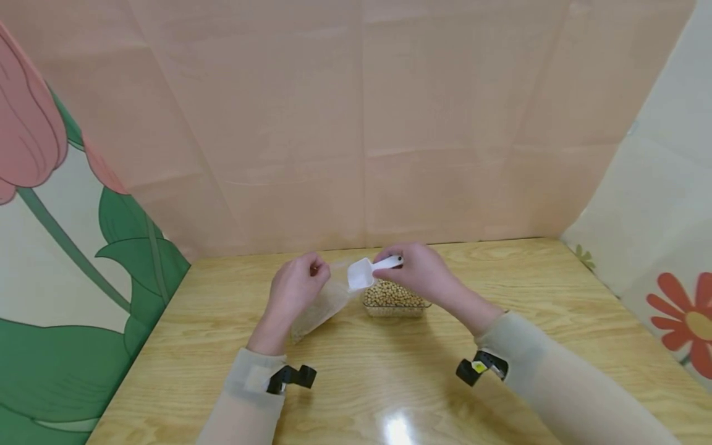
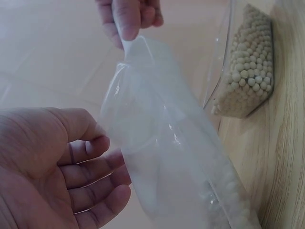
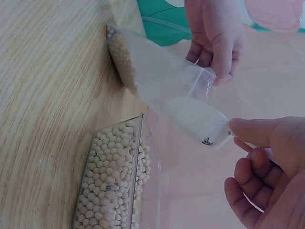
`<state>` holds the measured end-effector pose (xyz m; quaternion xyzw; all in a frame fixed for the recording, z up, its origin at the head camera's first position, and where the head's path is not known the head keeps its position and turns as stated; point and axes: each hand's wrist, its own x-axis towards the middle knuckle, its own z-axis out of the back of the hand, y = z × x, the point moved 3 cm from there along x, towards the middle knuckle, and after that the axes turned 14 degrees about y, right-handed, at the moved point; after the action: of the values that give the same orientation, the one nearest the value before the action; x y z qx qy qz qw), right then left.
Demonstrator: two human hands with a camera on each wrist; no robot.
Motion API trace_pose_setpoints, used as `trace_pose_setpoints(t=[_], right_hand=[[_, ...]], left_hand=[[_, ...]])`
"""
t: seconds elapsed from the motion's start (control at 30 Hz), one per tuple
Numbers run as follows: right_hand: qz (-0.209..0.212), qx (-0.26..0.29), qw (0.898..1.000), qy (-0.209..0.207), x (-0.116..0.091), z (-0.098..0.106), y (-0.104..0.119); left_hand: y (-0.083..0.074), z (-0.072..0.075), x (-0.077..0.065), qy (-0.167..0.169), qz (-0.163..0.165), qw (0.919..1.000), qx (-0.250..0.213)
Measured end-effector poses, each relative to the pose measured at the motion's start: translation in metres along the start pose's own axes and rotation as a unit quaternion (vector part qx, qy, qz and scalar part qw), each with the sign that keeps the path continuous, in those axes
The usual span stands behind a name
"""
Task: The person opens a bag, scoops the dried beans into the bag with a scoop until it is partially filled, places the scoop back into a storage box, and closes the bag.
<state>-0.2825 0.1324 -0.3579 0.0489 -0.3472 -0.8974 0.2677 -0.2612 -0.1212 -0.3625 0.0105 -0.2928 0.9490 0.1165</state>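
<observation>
My left hand (image 1: 297, 281) pinches the upper edge of a clear plastic bag (image 1: 322, 307) between thumb and forefinger. Pale round beans lie in the bag's bottom, which rests on the table. My right hand (image 1: 419, 269) holds a white scoop (image 1: 361, 274) by its handle, thumb and fingers pinching it. In the right wrist view the bowl of the scoop (image 3: 198, 119) is at the bag's mouth, seen through the plastic. Just below my right hand stands a clear rectangular container (image 1: 396, 309), filled with beans (image 3: 107, 181).
The wood-grain table (image 1: 356, 383) carries the bag and container. A pinkish sheet (image 1: 356, 123) hangs behind its far edge. Printed flower panels flank the left (image 1: 133, 266) and right (image 1: 684, 315) sides.
</observation>
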Motion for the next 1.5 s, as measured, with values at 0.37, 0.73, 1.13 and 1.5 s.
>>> trace_pose_setpoints(t=[0.37, 0.73, 1.13, 1.5], right_hand=[[0.014, -0.014, 1.000, -0.008, -0.004, -0.001, 0.007], [-0.013, 0.119, 0.993, 0.008, -0.012, 0.011, -0.014], [-0.084, 0.169, 0.982, 0.001, -0.041, 0.035, -0.048], [-0.094, 0.098, 0.991, 0.004, -0.055, 0.039, -0.074]], left_hand=[[0.000, -0.001, 0.000, 0.001, 0.001, 1.0000, -0.002], [0.000, -0.002, 0.000, -0.004, -0.004, 1.0000, -0.005], [0.000, -0.001, 0.000, -0.004, -0.012, 0.9999, 0.001], [0.000, 0.000, -0.001, 0.001, -0.009, 0.9999, -0.010]])
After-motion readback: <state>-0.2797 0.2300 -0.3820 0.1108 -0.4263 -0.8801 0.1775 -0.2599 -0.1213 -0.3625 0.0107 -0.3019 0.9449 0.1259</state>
